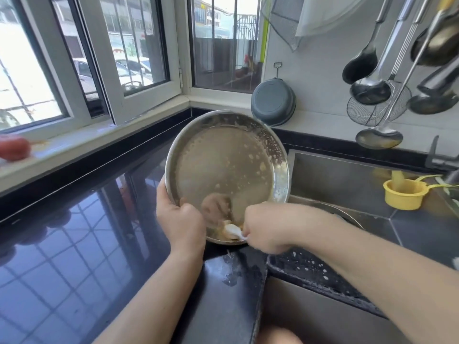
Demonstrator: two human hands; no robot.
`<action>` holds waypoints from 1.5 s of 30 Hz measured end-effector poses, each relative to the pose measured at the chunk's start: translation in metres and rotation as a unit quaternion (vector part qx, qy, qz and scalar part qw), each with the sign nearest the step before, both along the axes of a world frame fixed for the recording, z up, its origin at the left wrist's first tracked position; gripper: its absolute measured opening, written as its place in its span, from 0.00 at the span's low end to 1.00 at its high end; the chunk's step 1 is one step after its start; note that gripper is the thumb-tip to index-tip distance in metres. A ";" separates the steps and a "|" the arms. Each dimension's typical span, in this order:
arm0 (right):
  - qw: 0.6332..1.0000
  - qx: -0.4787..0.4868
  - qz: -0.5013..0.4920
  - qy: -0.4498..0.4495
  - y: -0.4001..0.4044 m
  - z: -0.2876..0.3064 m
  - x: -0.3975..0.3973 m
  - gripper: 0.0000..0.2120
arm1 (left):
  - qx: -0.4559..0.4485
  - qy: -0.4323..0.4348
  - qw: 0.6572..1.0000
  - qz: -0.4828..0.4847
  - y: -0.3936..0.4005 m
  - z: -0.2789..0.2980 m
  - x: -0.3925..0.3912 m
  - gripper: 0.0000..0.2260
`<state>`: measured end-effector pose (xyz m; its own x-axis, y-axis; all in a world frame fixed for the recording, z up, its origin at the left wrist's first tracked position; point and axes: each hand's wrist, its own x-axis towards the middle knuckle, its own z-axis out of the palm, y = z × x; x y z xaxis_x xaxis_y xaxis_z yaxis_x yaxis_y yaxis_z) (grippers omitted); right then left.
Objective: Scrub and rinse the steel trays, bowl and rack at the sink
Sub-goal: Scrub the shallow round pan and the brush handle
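Left forearm: enters from near left, angled up toward centre; left hand [180, 219] curled over near-left rim of steel tray [227, 170], thumb inside the rim, fingers behind. Right forearm: enters from near right, crossing above sink [347, 184] corner; right hand [267, 228] fisted at tray's near edge, pinching a small white scrubbing item [233, 230], kind not discernible, pressed against tray's lower inner face. Steel tray: round, shallow, tilted up toward viewer, near edge down at black countertop [74, 244] just left of sink; inner surface flecked with pale residue and suds. Yellow cup [403, 193]: in sink, far right. Grey basin [273, 103]: hung on wall beyond tray. Ladles and wire skimmer [380, 105]: hung at far right.
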<state>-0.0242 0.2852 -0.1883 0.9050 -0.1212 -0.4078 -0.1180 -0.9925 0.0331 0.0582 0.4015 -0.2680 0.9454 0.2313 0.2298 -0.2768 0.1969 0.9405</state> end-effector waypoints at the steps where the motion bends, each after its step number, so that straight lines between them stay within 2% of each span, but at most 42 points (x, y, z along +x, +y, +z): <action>1: 1.000 0.023 0.002 -0.009 0.004 -0.003 0.003 0.12 | -0.001 -0.006 1.000 0.009 -0.002 0.001 -0.004 0.31; 5: 0.993 0.110 -0.023 -0.031 0.002 -0.017 0.003 0.13 | -0.048 0.056 0.997 0.036 -0.001 -0.006 0.001 0.26; 8: 0.998 0.057 -0.024 -0.020 -0.013 -0.016 -0.005 0.11 | -0.084 0.128 0.988 0.021 0.015 -0.002 0.022 0.24; 10: 0.999 0.023 -0.028 -0.019 -0.018 -0.011 -0.013 0.15 | -0.049 0.138 0.989 -0.028 0.028 0.009 0.036 0.26; 12: 0.999 -0.013 -0.028 -0.023 -0.021 -0.008 -0.019 0.13 | 0.015 0.126 0.990 -0.058 0.034 0.017 0.043 0.26; 15: 0.994 -0.086 -0.040 -0.051 -0.031 0.001 -0.019 0.16 | 0.074 0.069 0.994 -0.028 0.029 0.016 0.036 0.23; 19: 0.978 -0.151 -0.078 -0.120 -0.048 0.019 -0.015 0.15 | 0.075 -0.014 0.997 -0.003 0.018 0.008 0.019 0.27; 23: 0.986 -0.106 -0.075 -0.107 -0.023 0.005 -0.015 0.09 | 0.058 -0.040 0.997 -0.004 0.008 0.008 0.009 0.36; 26: 0.994 -0.033 -0.048 -0.095 0.001 -0.015 -0.015 0.03 | 0.037 -0.039 0.998 0.016 0.007 0.005 0.006 0.37; 31: 0.994 0.073 -0.040 -0.067 0.010 -0.021 -0.006 0.10 | 0.010 -0.020 0.999 0.036 0.008 -0.003 0.006 0.36; 34: 0.996 0.008 -0.054 -0.064 -0.007 -0.013 -0.015 0.11 | 0.017 -0.012 0.999 0.030 0.008 -0.004 0.007 0.37; 36: 0.990 -0.076 -0.074 -0.091 -0.024 -0.006 -0.018 0.14 | 0.027 -0.026 0.999 0.027 0.006 -0.002 0.006 0.37; 38: 0.981 -0.113 -0.100 -0.119 -0.036 -0.003 -0.018 0.16 | 0.040 -0.051 0.998 0.018 0.004 -0.005 0.007 0.38; 41: 0.981 -0.108 -0.103 -0.126 -0.030 -0.006 -0.023 0.15 | 0.042 -0.054 0.998 0.007 0.003 -0.011 0.010 0.39; 45: 0.993 0.005 -0.080 -0.082 -0.004 -0.018 -0.032 0.14 | 0.037 -0.062 0.997 0.013 0.002 -0.012 0.010 0.39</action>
<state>-0.0564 0.2817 -0.2066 0.9285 -0.2656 -0.2594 -0.2775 -0.9607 -0.0098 0.0686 0.4038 -0.2800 0.9025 0.2328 0.3625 -0.3964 0.1195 0.9102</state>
